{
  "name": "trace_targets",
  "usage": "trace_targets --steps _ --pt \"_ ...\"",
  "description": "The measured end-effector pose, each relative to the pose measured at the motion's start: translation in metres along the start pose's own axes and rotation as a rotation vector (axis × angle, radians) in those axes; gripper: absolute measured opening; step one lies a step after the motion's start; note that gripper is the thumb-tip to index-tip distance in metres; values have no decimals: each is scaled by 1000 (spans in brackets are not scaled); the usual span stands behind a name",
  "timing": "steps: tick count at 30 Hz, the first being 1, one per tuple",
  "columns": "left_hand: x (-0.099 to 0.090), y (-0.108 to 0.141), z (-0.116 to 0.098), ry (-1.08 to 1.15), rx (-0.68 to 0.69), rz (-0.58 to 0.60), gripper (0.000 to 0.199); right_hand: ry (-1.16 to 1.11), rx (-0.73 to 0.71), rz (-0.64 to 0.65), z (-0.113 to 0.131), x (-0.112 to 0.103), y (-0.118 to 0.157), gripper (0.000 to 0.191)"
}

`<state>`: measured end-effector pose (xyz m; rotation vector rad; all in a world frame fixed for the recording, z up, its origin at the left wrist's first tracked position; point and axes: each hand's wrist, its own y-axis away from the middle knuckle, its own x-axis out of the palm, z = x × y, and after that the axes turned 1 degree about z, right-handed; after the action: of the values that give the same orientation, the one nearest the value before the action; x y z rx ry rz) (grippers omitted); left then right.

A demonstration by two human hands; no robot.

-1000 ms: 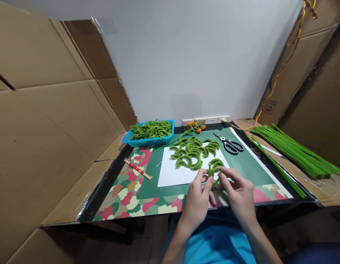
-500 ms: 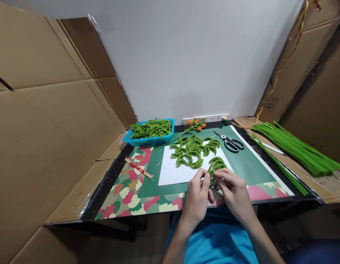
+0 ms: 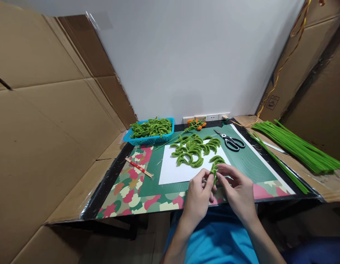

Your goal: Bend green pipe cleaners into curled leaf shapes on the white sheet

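Between my hands, over the front edge of the mat, is a short folded piece of green pipe cleaner (image 3: pixel 213 169). My left hand (image 3: pixel 199 192) pinches it between thumb and fingers. My right hand (image 3: pixel 238 189) has its thumb and forefinger at the piece's right side, curled around it; the exact contact is partly hidden. Just beyond my fingers lie a few curved green pipe cleaner pieces (image 3: pixel 217 160). Farther back, a cluster of curved pipe cleaner leaves (image 3: pixel 193 148) rests on a white sheet of paper (image 3: pixel 170 172).
A blue basket (image 3: pixel 150 140) heaped with green pieces stands back left. Black-handled scissors (image 3: pixel 232 143) lie right of the paper. A chopstick packet (image 3: pixel 138 167) lies at left. An orange-and-green flower stem (image 3: pixel 196 124) is near the wall; long green pipe cleaners (image 3: pixel 299 146) are at right.
Both hands have shifted slightly to the right with the green piece. My right hand's fingers have opened a little and moved upward around it.
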<state>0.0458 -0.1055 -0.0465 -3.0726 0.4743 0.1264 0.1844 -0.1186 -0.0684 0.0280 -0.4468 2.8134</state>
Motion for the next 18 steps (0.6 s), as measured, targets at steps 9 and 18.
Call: trace_targets --steps 9,18 --pt "1 3 -3 34 39 -15 32 13 -27 57 2 -1 2 26" --pt "0 4 -8 -16 57 37 32 68 -96 -39 2 2 7 32"
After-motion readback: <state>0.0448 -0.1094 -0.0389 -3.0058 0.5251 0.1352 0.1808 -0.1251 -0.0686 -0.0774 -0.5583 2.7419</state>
